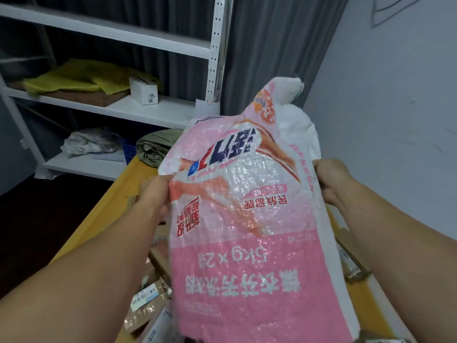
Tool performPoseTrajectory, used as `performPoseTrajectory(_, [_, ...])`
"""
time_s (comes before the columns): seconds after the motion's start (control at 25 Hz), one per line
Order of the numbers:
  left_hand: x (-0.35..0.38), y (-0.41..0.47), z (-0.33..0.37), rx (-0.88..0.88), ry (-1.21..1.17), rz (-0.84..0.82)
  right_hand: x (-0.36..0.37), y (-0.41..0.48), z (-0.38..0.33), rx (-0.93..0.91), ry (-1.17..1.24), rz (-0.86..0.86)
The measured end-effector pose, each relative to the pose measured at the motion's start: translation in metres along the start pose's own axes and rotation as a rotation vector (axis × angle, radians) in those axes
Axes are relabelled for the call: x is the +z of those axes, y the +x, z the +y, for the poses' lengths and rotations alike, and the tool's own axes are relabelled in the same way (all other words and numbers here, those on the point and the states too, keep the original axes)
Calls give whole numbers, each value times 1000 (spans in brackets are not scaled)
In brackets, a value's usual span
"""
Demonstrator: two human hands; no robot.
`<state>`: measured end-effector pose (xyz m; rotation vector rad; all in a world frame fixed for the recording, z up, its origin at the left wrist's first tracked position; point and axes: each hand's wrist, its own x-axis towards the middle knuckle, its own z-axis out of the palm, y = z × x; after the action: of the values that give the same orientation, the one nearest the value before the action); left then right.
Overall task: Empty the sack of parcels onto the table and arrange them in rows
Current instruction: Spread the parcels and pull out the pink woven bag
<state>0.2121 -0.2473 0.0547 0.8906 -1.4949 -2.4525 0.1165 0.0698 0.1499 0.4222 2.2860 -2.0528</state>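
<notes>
A pink and white woven sack (247, 219) with printed lettering hangs upside down over the yellow table (103, 211), filling the middle of the view. My left hand (155, 194) grips its left edge and my right hand (331, 179) grips its right edge. Brown cardboard parcels (148, 303) with white labels lie on the table below the sack's lower left. More parcels (351, 263) show at its right side. The sack hides most of the table and whatever lies under it.
A white metal shelf rack (158, 112) stands at the back left, holding yellow bags (74, 78), a small white box (143, 90) and crumpled plastic (91, 142). A folded green bag (155, 147) lies at the table's far end. Grey curtain and white wall behind.
</notes>
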Motion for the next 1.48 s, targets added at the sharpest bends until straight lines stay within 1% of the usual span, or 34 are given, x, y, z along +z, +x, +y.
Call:
performPoseTrajectory(0.08, [-4, -1, 4, 24, -7, 65, -12, 14, 14, -17, -290, 150])
performPoseTrajectory(0.12, [-3, -4, 6, 30, 11, 59, -14, 18, 19, -41, -305, 171])
performPoseTrajectory(0.16, [-1, -7, 8, 34, 35, 40, -15, 17, 21, -69, -254, 161])
performPoseTrajectory(0.24, [3, -14, 6, 74, 70, 23, -15, 12, 27, -46, -142, 63])
performPoseTrajectory(0.32, [7, -19, 5, 107, 110, 31, -16, 5, 30, 5, -182, -65])
performPoseTrajectory(0.44, [11, -23, 3, 153, 131, -3, -23, -5, 34, 97, -170, -231])
performPoseTrajectory(0.52, [18, -29, 3, 164, 147, -31, -26, -1, 41, 79, -278, -216])
performPoseTrajectory(0.6, [27, -36, 2, 152, 149, -47, -27, 7, 48, 11, -359, -126])
performPoseTrajectory(0.64, [30, -39, 3, 144, 161, -18, -29, 11, 50, -15, -339, -91])
performPoseTrajectory(0.68, [31, -39, 4, 157, 171, 53, -33, 13, 49, -36, -291, -60])
performPoseTrajectory(0.8, [28, -30, 9, 305, 222, 367, -49, 23, 42, -36, -162, 3])
performPoseTrajectory(0.84, [29, -27, 10, 357, 237, 444, -52, 25, 40, -28, -124, 11])
performPoseTrajectory(0.96, [42, -27, 7, 406, 220, 546, -56, 33, 36, -20, 31, 55])
performPoseTrajectory(1.04, [45, -28, 9, 399, 188, 560, -61, 36, 34, -8, 93, 70])
performPoseTrajectory(1.12, [47, -31, 15, 421, 144, 569, -66, 32, 30, -34, 149, 102])
performPoseTrajectory(1.2, [49, -32, 23, 462, 103, 566, -70, 31, 28, -52, 225, 144])
performPoseTrajectory(1.28, [55, -37, 31, 515, 115, 543, -73, 29, 25, -63, 309, 154])
performPoseTrajectory(1.4, [60, -46, 48, 585, 117, 466, -82, 27, 13, -109, 278, 114])
performPoseTrajectory(1.48, [60, -50, 58, 603, 169, 411, -87, 29, 1, -159, 180, 74])
